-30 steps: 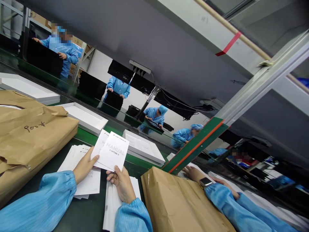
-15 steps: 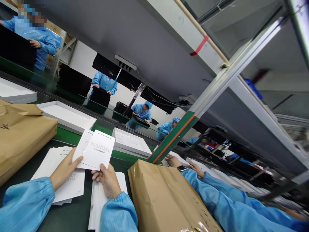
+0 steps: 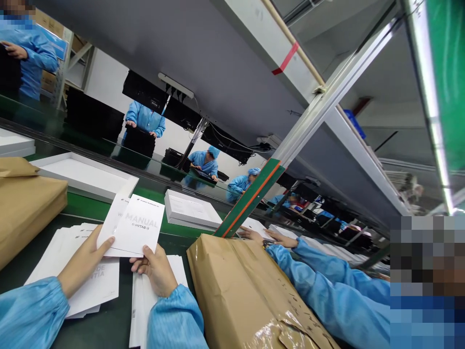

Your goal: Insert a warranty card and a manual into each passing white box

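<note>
My left hand (image 3: 85, 257) grips a white leaflet (image 3: 112, 224) by its lower left part, thumb on top. Overlapping it on the right is a white booklet printed MANUAL (image 3: 141, 235). The thumb of my right hand (image 3: 160, 271) presses the manual's bottom edge, with the other fingers curled under it. Beneath my left wrist lies a fanned pile of white printed leaflets (image 3: 98, 286). Another stack of white booklets (image 3: 140, 310) lies under my right hand, partly covered by it and the sleeve.
Brown paper parcels stand at right (image 3: 232, 291) and left (image 3: 29, 203). Behind are an open white box tray (image 3: 87, 177) and a white box (image 3: 192, 208) by the conveyor. A green-and-grey post (image 3: 254, 194) rises behind the right parcel. A co-worker's sleeved arms (image 3: 308, 276) reach in at right.
The view has shifted, so the scene sits further left and the co-worker at right shows more. Both hands keep their hold on the leaflet and manual, which now stand slightly more upright.
</note>
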A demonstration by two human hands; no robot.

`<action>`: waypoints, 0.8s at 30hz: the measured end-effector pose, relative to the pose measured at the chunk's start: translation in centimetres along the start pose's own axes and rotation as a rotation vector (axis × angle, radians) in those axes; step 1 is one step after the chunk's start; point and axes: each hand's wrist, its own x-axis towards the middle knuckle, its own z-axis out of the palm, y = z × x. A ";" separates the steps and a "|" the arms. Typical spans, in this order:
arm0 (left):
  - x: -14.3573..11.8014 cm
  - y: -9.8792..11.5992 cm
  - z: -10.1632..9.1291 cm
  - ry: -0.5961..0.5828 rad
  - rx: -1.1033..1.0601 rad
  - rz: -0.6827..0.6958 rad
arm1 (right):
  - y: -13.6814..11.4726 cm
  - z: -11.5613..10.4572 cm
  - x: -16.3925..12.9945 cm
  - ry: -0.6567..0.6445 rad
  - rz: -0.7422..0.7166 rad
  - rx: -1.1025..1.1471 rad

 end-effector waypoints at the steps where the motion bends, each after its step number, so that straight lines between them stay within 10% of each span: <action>1: 0.0 0.1 0.0 -0.007 -0.002 -0.010 | 0.0 0.0 0.0 0.002 0.001 -0.001; 24: -0.2 0.2 -0.2 -0.039 0.050 -0.044 | 0.0 0.1 -0.1 -0.019 -0.028 0.004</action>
